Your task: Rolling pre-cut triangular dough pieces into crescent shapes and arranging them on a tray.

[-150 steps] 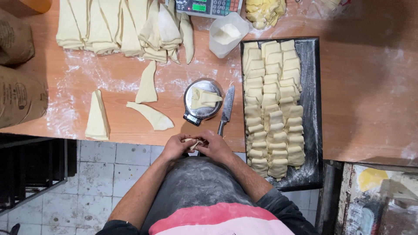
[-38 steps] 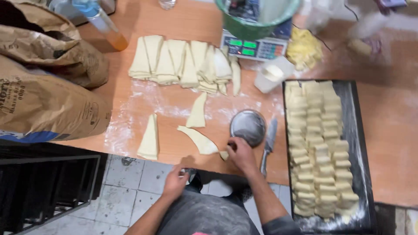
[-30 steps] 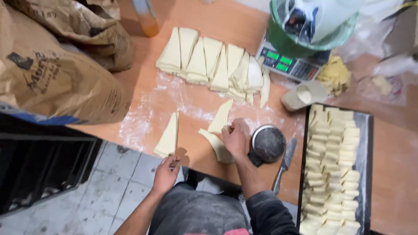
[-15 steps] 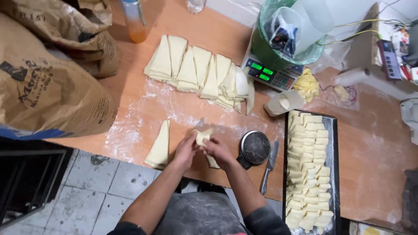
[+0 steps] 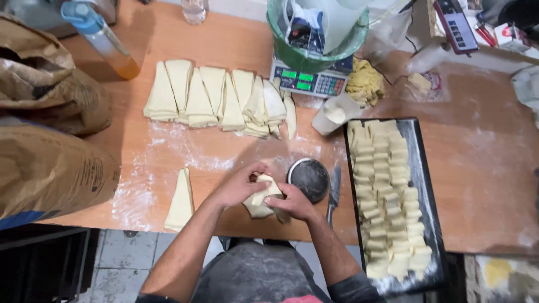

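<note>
Both hands, left (image 5: 238,185) and right (image 5: 295,201), pinch one dough triangle (image 5: 261,199) between them at lower centre, its long axis running diagonally, equally near each.

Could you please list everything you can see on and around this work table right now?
dough piece: one, pale yellow, between both hands at the table's near edge
dough triangle: one, pale, left of the hands
triangle stacks: a row, pale, mid table
tray: one, black, right, filled with small dough pieces
round tin: one, dark, beside the right hand
knife: one, between tin and tray
scale: one, under a green bowl
paper sacks: two, brown, left
bottle: one, blue cap, far left
left hand: on the dough
right hand: on the dough
</note>
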